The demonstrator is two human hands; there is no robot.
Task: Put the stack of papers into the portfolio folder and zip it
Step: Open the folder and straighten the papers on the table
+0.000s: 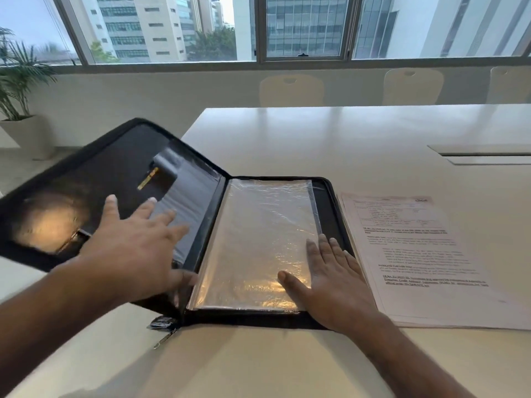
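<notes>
A black zip portfolio folder (120,173) lies open on the white table (330,133). Its left cover is tilted up and hangs past the table's left edge. Clear plastic sleeves (258,239) fill its right half. My left hand (135,245) is spread flat, with straight fingers against the inside of the left cover. My right hand (327,280) lies flat on the sleeves at the right half's near corner. The stack of printed papers (419,259) rests on the table just right of the folder, untouched. The zipper pull (163,337) dangles at the spine's near end.
A recessed cable slot (485,156) sits in the table at the right. Cream chairs (290,90) line the table's far side under the windows. A potted plant (20,90) stands on the floor at the far left.
</notes>
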